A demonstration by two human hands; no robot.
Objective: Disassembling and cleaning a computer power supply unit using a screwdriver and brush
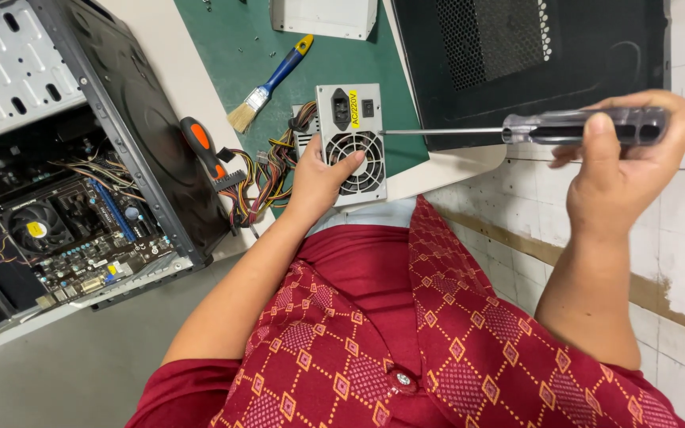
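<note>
The left hand (317, 176) grips 1 grey power supply (350, 143) from below. The right hand (628, 158) closes around a screwdriver (517, 129), its tip touching the supply's edge.

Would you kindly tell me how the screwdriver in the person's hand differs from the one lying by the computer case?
The clear-handled long screwdriver is gripped in the right hand, held level with its tip at the grey power supply box; the orange-and-black-handled screwdriver lies untouched on the table. The first shows a long bare shaft; the second's shaft is hidden. Both are hand tools.
</note>
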